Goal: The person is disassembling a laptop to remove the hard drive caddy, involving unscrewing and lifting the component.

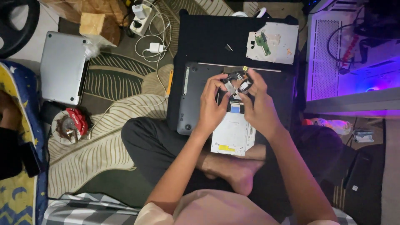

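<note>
A small black and silver metal part [236, 82] is pinched between left hand [211, 104] and right hand [259, 104], just above a silver flat drive [233, 133]. Both grips look narrow. Steady fingertip pressure seems wise.

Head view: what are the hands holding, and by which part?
Both hands, left and right, pinch a small black-and-silver part by its opposite ends, above the silver drive on the upturned laptop. What the part is cannot be told.
</note>
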